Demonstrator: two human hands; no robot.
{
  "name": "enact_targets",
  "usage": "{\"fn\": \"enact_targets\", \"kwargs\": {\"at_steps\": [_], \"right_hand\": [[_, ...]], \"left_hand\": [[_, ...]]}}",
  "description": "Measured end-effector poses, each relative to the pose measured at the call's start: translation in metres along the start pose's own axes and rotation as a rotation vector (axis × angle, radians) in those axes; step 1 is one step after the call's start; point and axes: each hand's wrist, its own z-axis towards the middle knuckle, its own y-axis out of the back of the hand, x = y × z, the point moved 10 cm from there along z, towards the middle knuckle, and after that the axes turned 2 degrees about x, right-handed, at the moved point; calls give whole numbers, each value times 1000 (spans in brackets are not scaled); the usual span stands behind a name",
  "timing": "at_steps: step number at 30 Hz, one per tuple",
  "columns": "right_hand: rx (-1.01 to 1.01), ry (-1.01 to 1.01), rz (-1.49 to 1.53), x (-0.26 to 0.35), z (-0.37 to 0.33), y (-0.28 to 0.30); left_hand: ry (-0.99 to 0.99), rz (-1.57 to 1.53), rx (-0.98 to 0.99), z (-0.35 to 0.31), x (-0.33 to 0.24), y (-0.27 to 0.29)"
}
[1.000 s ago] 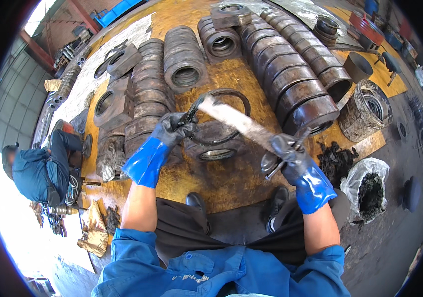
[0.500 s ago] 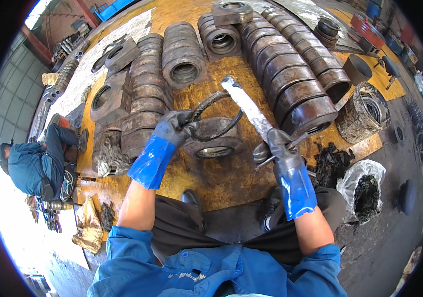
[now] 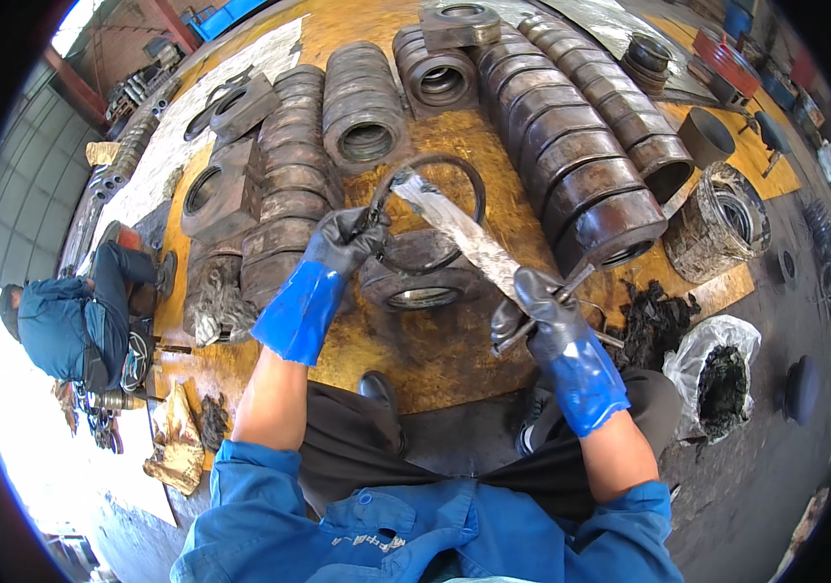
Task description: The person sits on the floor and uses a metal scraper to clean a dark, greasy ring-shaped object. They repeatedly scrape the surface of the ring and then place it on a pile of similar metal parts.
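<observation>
My left hand (image 3: 340, 243), in a black and blue rubber glove, is closed on the left side of a thin black ring (image 3: 483, 199). In my right hand (image 3: 554, 313), gloved alike, is the lower end of a flat, pale strip (image 3: 469, 236) smeared with dark grease. The strip's far end reaches the upper left part of the ring. Thin metal rods (image 3: 581, 278) also stick out on both sides of my right fist; their kind is hidden. Behind and below the ring, a thick round metal collar (image 3: 425, 291) rests on the greasy yellow board (image 3: 406, 360).
Rows of dark metal collars (image 3: 581, 165) stretch away on both sides. To the right stand a grease-caked bucket (image 3: 717, 223), a heap of black rags (image 3: 657, 321) and a clear bag (image 3: 722, 384) of dark matter. Another person (image 3: 75, 321) in blue sits bent over at the left.
The strip has swung leftward and lower, so its tip now meets the ring. The ring has turned to face me more openly. My right hand has tilted and shifted slightly left.
</observation>
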Motion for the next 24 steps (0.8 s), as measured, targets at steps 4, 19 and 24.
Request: {"fn": "enact_targets", "kwargs": {"at_steps": [4,19,24], "right_hand": [[83,-127,262,-18,-3,-16],[154,-496,642,-91,-3,-61],[244,-426,755,-100,3,-68]], "left_hand": [[-116,-70,-51,5,-12,16],[-379,-206,-217,-5,-24,20],[-383,-100,-237,-7,-27,22]]}}
